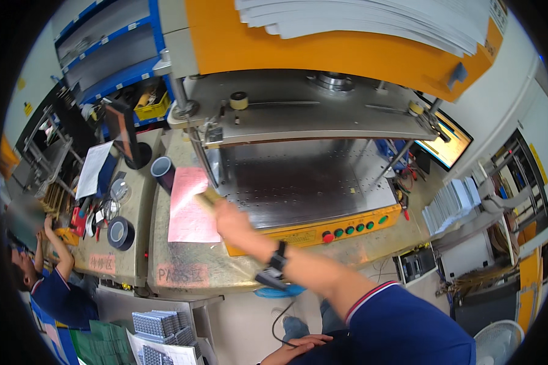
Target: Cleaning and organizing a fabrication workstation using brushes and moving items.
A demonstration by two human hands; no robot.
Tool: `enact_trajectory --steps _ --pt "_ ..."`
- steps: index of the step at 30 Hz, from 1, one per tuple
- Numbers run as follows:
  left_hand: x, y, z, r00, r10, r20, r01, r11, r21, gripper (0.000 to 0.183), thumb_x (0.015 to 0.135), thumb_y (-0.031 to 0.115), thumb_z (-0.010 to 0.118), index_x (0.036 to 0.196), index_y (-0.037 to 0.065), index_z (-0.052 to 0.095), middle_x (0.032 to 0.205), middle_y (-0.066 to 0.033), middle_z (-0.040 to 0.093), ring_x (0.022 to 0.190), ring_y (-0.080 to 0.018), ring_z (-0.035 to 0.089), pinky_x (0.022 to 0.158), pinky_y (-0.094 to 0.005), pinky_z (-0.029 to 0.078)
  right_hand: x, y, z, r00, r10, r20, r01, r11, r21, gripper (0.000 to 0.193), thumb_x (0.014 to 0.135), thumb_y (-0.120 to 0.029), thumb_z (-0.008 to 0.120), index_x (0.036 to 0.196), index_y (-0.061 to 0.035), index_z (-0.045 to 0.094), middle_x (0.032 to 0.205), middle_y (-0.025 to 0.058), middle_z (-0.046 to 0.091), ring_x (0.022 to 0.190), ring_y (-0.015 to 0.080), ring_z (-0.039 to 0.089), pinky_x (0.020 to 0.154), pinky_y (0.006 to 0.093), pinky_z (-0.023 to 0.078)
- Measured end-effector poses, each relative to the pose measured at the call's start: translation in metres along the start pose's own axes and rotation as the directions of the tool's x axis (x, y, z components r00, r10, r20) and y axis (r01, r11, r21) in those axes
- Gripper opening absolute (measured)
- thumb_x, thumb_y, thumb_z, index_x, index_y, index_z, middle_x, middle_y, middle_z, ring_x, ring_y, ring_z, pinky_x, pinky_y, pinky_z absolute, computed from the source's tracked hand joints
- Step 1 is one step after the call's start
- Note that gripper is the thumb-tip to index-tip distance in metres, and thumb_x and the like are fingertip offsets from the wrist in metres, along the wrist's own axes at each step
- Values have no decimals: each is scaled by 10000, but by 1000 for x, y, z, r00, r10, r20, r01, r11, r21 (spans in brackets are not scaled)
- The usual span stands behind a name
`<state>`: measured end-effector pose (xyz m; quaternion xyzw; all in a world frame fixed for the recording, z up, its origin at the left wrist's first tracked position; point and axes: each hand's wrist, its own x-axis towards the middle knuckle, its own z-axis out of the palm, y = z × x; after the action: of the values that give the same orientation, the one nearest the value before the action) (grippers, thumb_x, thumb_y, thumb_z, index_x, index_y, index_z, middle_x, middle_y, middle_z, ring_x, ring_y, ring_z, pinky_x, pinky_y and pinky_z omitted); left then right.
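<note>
My right hand (230,222) is closed on a flat yellowish-tan piece (207,198), blurred by motion, so its kind is unclear. It sits over the right edge of a pink sheet of paper (187,210), by the front left corner of an orange press (298,236). A black band (277,258) circles my right wrist. Low in front of my body, my left hand (307,348) lies with its fingers stretched out, next to a thin black cord (274,328). Whether it touches the cord I cannot tell.
Above the press bed (286,182) hangs a metal plate (316,112) on posts. Push buttons (349,230) line its front. A dark roll (162,169) and a tape roll (121,233) stand left. Another person (58,295) works at far left. Right are a monitor (447,140) and stacked sheets (447,207).
</note>
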<state>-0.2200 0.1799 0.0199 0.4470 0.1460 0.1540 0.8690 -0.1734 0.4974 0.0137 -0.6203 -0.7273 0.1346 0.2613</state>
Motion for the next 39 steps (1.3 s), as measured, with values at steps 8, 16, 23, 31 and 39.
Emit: enact_trajectory --steps 8,16,23,31,39 --pt "21 30 7 989 -147 8 145 963 -229 257 941 191 485 1062 15 629 1222 -136 557 1174 -279 472 1027 -373 318 -87 221 -116 924 233 -303 -377 691 -617 285 800 -145 496 1009 41 553 982 146 524 875 275 578 588 385 539" --pt "8 25 20 985 -114 -132 82 971 -224 267 933 213 493 1021 8 639 1230 -137 544 1165 -272 475 1020 -366 317 -43 30 36 1000 -15 28 24 921 -390 198 792 -131 503 962 -32 529 912 107 565 846 223 594 571 323 534" --pt "29 12 44 964 -117 -239 85 987 -139 368 952 305 448 998 -6 640 1172 -128 577 1104 -245 511 992 -345 343 -65 -3 -35 972 -236 -1 236 971 37 444 783 -115 520 1193 47 469 1037 144 525 968 269 543 690 365 526" --pt "142 -83 43 847 -473 -242 115 608 -785 198 911 140 476 957 0 609 1070 -122 608 1046 -202 574 919 -386 474 -231 254 -201 875 -431 220 465 875 -133 633 718 -169 619 1318 -123 421 1093 56 523 1029 199 507 845 383 398" --pt "311 -150 146 827 -380 413 380 921 88 381 957 335 452 1011 -10 606 1054 -71 611 1023 -151 537 913 -244 386 -324 438 -328 820 -370 436 536 764 -359 539 801 -110 504 1300 -308 452 1191 16 520 1096 182 484 922 417 343"
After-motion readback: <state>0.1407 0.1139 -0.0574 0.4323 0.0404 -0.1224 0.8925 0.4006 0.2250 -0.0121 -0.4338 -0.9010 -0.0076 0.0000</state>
